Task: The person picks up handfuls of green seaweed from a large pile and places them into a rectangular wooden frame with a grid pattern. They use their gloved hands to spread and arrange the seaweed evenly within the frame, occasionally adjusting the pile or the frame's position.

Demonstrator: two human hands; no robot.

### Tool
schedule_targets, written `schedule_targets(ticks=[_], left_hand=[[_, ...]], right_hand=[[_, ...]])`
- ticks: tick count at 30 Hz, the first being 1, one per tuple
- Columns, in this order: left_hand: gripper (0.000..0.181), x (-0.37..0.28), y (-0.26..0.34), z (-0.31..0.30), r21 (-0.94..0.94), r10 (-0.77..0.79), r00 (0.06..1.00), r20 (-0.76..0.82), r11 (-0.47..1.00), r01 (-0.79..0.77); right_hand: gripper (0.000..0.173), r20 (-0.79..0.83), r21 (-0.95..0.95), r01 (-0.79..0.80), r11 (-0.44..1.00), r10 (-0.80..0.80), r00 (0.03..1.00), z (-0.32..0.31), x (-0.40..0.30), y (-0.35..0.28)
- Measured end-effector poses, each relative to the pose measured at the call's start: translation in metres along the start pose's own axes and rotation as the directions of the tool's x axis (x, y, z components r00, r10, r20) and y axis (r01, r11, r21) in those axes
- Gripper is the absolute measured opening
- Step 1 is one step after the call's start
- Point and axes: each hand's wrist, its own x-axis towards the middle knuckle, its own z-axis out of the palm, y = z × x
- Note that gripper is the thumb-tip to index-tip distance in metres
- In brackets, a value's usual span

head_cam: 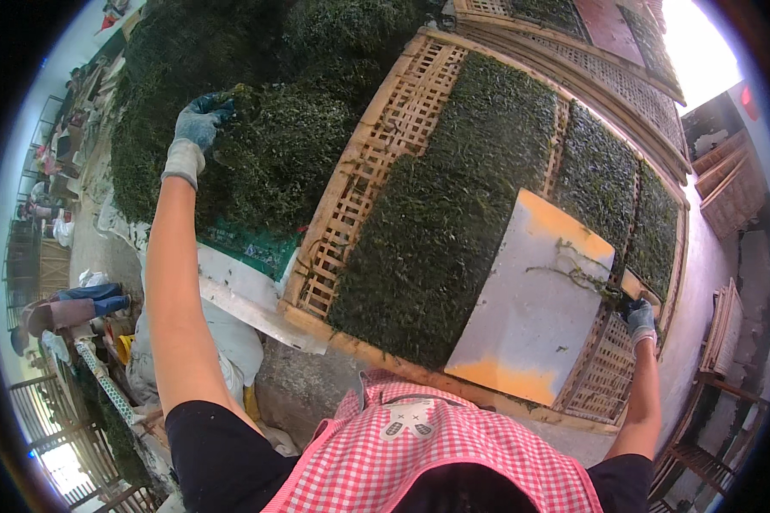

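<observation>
My left hand, in a blue-coated white work glove, reaches to a large heap of dark green plant strands. A yellowish-green tuft lies at its fingertips; whether they grip it I cannot tell. At the right, my gloved right hand is closed on a dark bunch of strands, with loose ends trailing over a flat board. The grey board has orange ends and rests on a woven bamboo drying rack. Layers of flattened strands cover much of the rack. A wooden edge shows beside my right hand.
More woven racks are stacked beyond. A green sheet shows under the heap. White sacks lie at lower left. A person bends at far left. Slatted racks lean by the right wall.
</observation>
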Motion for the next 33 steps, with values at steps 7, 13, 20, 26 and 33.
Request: schedule_targets(ticks=[7,13,20,26,33], left_hand=[[0.027,0.014,0.036,-0.019,-0.014,0.165,0.985,-0.049,0.986,-0.166],[0.028,0.009,0.079,-0.02,-0.175,0.242,0.962,-0.126,0.949,-0.262],[0.041,-0.047,0.162,-0.011,0.832,0.64,0.711,0.291,0.198,-0.519],[0.047,-0.191,0.26,0.145,-0.107,0.555,0.829,0.062,0.83,-0.547],[0.04,-0.29,0.228,0.371,-0.78,0.574,0.621,0.533,0.618,0.099]], right_hand=[[0.013,-0.028,0.136,0.044,0.99,-0.041,0.999,-0.008,-0.019,-0.001],[0.018,-0.147,0.142,0.18,0.973,-0.16,0.976,-0.003,-0.016,0.004],[0.022,-0.129,0.272,0.231,0.934,-0.203,0.971,0.002,-0.012,-0.011],[0.035,0.007,0.501,0.274,0.821,-0.32,0.947,-0.027,-0.016,-0.053],[0.054,-0.066,0.883,0.352,0.31,-0.661,0.747,-0.169,-0.103,-0.142]])
